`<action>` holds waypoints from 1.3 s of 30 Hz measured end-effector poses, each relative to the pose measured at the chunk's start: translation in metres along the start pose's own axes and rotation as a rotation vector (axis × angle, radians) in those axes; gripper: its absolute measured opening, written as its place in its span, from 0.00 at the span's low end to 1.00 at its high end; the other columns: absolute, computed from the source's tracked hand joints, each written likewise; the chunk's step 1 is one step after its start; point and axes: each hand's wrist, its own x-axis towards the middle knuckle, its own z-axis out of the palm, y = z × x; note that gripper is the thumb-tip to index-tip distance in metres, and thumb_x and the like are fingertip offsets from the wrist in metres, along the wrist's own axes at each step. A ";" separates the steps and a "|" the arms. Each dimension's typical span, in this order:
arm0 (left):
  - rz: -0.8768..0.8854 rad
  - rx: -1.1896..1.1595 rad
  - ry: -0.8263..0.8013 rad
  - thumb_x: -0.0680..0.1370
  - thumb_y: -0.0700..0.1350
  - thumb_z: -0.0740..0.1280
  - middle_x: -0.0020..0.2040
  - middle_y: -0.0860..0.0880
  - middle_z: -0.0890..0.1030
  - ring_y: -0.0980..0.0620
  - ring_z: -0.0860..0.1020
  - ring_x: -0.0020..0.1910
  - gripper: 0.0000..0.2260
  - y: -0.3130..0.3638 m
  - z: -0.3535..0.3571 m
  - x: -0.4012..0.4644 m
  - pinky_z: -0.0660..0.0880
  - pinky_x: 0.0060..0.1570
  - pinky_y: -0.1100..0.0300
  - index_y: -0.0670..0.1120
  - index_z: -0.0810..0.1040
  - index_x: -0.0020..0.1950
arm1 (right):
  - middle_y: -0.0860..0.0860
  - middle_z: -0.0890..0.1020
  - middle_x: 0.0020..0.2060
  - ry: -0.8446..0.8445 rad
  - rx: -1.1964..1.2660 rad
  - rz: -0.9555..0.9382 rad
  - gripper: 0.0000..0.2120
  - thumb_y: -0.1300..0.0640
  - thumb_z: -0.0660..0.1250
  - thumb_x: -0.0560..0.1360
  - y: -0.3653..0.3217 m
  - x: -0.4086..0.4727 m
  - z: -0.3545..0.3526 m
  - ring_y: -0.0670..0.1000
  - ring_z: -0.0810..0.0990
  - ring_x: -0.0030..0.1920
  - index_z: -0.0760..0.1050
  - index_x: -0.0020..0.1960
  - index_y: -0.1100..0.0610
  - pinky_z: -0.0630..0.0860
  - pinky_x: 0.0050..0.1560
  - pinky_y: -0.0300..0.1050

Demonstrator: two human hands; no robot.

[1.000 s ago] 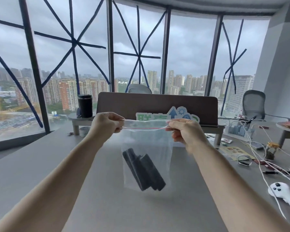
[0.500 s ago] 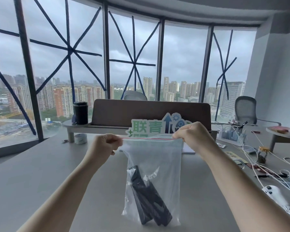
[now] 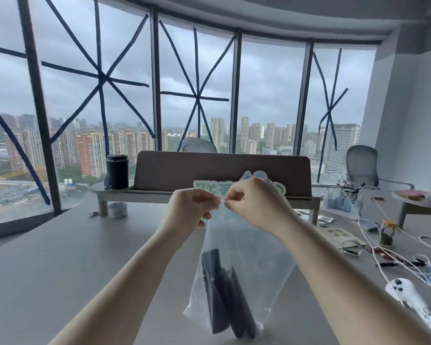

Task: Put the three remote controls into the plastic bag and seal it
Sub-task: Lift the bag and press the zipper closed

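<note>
So the clear plastic bag [image 3: 249, 257] was held up over the grey table [image 3: 60, 265], pinched along its red zip strip by both hands. The left hand [image 3: 187, 210] and right hand [image 3: 254, 202] were closed on the strip right next to each other, fingertips nearly touching. The black remote controls [image 3: 224, 295] were sat inside, leaning down at the bottom. A white controller [image 3: 408, 300] was lying off to the right among cables.
</note>
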 end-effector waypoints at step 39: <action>0.006 -0.077 0.312 0.73 0.34 0.67 0.28 0.45 0.72 0.55 0.66 0.20 0.05 -0.028 -0.052 0.012 0.64 0.21 0.64 0.39 0.79 0.37 | 0.43 0.79 0.40 -0.058 -0.136 0.065 0.07 0.51 0.63 0.77 0.040 -0.027 -0.005 0.52 0.79 0.45 0.77 0.43 0.49 0.74 0.46 0.47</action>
